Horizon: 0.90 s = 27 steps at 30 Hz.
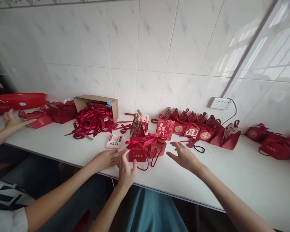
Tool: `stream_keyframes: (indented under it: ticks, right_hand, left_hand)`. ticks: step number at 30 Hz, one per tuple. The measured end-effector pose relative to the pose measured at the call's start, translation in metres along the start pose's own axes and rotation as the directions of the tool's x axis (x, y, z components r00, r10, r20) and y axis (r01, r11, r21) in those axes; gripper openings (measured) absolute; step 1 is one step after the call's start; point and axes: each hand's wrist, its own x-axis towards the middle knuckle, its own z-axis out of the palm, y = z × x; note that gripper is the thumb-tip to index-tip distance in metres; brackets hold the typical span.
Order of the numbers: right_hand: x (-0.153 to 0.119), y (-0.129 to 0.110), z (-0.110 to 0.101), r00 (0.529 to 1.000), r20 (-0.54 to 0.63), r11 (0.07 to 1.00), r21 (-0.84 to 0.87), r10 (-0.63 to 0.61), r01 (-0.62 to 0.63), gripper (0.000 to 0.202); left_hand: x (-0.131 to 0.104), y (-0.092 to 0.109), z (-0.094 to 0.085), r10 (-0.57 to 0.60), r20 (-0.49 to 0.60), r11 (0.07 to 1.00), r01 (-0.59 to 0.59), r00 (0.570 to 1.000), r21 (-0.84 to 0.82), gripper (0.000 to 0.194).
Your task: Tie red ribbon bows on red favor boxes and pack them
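Note:
Two red gift boxes stand side by side at the front of the white table: one box with a bow on top (137,154) and a second box (156,149) touching it on the right. Cord handles hang down their fronts. My left hand (126,172) is at the near left side of the first box, fingers apart; whether it touches the box I cannot tell. To the right of the second box, my right hand (185,157) hovers with spread fingers and holds nothing. A black loop (199,149) lies just beyond it. Behind the pair stands a flat-faced red box (165,129).
A co-worker's hand (106,160) reaches in beside my left hand; their other hand (11,121) is near a red box (38,120). A cardboard carton (115,108) spills red ribbons (93,120). Several red boxes (205,133) line the wall below a power socket (221,103).

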Motion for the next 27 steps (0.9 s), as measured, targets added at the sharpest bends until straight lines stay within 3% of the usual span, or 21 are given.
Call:
stream_keyframes:
  ticks: [2, 4, 7, 10, 16, 20, 27]
  right_hand:
    - [0.015, -0.007, 0.026, 0.965, -0.251, 0.997, -0.012, -0.080, 0.080, 0.055]
    - [0.028, -0.015, 0.051, 0.904, -0.408, 0.990, 0.007, -0.127, 0.142, 0.060]
    - [0.042, -0.024, 0.080, 0.867, -0.483, 0.988, 0.031, -0.120, 0.154, 0.062]
    - [0.048, -0.029, 0.097, 0.848, -0.519, 0.988, 0.041, -0.109, 0.152, 0.061]
    - [0.041, -0.025, 0.100, 0.813, -0.574, 0.975, 0.107, -0.098, 0.193, 0.063]
    - [0.023, -0.018, 0.095, 0.810, -0.578, 0.970, 0.127, -0.099, 0.209, 0.065]
    - [-0.003, -0.006, 0.096, 0.755, -0.646, 0.968, 0.102, -0.110, 0.229, 0.063]
  left_hand:
    - [-0.015, 0.005, 0.018, 0.024, -0.079, 0.998, -0.020, 0.997, 0.056, 0.044]
    - [-0.021, 0.005, 0.027, 0.155, -0.177, 0.980, -0.129, 0.972, 0.150, 0.047]
    - [-0.021, 0.002, 0.028, 0.352, -0.239, 0.916, -0.282, 0.905, 0.284, 0.046]
    - [-0.018, 0.002, 0.025, 0.367, -0.217, 0.904, -0.292, 0.905, 0.312, 0.044]
    - [-0.018, 0.002, 0.025, 0.354, -0.188, 0.904, -0.284, 0.916, 0.319, 0.040]
    - [-0.018, 0.001, 0.026, 0.356, -0.198, 0.908, -0.288, 0.914, 0.304, 0.037]
    - [-0.017, 0.000, 0.026, 0.379, -0.213, 0.910, -0.321, 0.901, 0.264, 0.036]
